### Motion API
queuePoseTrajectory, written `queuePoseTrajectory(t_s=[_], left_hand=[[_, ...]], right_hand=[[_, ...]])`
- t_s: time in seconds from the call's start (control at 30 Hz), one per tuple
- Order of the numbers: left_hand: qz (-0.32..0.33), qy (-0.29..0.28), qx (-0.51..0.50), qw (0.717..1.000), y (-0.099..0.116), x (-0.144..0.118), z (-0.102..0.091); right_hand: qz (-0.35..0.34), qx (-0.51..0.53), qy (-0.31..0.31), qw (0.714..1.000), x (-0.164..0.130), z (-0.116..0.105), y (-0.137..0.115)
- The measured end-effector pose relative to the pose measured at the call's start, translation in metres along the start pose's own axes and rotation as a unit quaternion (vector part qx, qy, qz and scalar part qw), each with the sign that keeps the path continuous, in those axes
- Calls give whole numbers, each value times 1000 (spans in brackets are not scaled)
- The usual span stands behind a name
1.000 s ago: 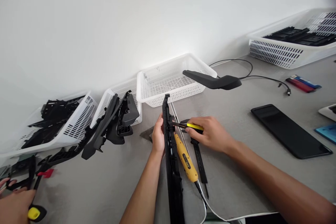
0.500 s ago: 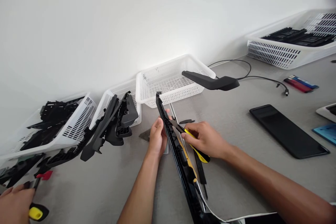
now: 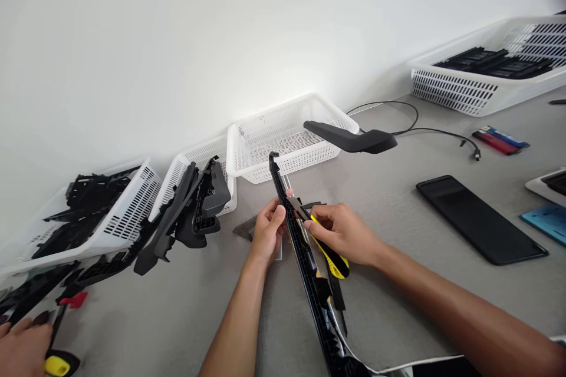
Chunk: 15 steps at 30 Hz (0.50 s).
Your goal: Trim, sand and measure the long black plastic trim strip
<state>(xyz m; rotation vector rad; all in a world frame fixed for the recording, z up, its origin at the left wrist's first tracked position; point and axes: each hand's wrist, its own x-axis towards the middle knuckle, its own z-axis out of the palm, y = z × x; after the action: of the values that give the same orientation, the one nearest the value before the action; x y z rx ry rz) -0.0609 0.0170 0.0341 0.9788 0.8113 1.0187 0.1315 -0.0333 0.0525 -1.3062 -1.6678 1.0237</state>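
Note:
My left hand (image 3: 269, 232) is wrapped round the upper part of a long black plastic trim strip (image 3: 304, 274), which slants toward me with its hooked end up. In my right hand (image 3: 344, 231) is a yellow and black utility knife (image 3: 336, 264). Its blade lies against the strip's ribbed inner side, close above my left fingers. Beneath the strip, thin dark tools (image 3: 339, 297) lie on the grey table (image 3: 380, 306), partly hidden. A white cord (image 3: 415, 363) runs past the strip's lower end.
White baskets with dark plastic parts stand at the left (image 3: 145, 194) and far right (image 3: 451, 91). A dark curved trim piece (image 3: 354, 136) rests across the middle basket (image 3: 252, 174). A black phone (image 3: 477, 218) and cable (image 3: 442, 128) lie rightward. Another person's hand (image 3: 24, 344) is lower left.
The strip's hooked end has shifted slightly right, and the strip has turned, showing less of its yellowish inner part. My left hand has moved slightly right and down. The knife remains against the strip.

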Motion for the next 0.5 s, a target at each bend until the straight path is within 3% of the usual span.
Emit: queuePoseTrajectory(t_s=[0.23,0.5], left_hand=[[-8,-9,8,1000,1,-1,-1],[-10,-22,2,1000,2,-2,0]], right_hand=[[35,114,-42,992,-2,1,-3],[18,104,-58,993,0,2,-3]])
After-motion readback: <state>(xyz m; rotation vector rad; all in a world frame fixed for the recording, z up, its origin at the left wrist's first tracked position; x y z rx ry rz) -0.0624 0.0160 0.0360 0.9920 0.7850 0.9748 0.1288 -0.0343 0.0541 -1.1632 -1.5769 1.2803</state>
